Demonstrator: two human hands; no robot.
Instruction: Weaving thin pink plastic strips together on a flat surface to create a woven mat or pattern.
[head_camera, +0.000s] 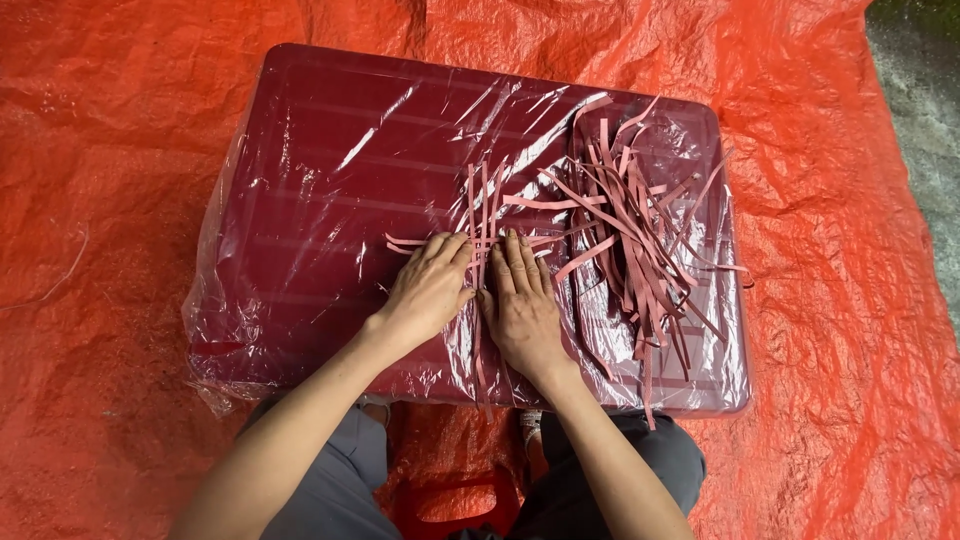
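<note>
A: While both hands lie flat on the dark red table (330, 150), which is wrapped in clear plastic film (300, 300), the step in hand appears to be the laying of crossed pink strips (487, 215). The left hand (428, 290) sits at about six o'clock of the tabletop, fingers straight and close together, pressing down the short cross strips that run toward nine o'clock. The right hand (522, 305) lies just beside it, fingers likewise together and flat on the upright strips; neither hand is clamped around anything.

B: Where does the remaining material lie?

A: A loose pile of strips (640, 230) rests at three o'clock of the tabletop, near the right hand but not touching it; several ends hang over the near edge. The table stands on an orange tarpaulin (120, 200), and the person's grey-clad knees (330, 480) show at the bottom, with a red stool (450, 505) between them.

B: What does the next move call for?

A: As a judgement only: one hand would need to keep the crossing pinned while the other frees itself to take a single strip from the pile, since the film looks slippery and the laid strips could shift.
</note>
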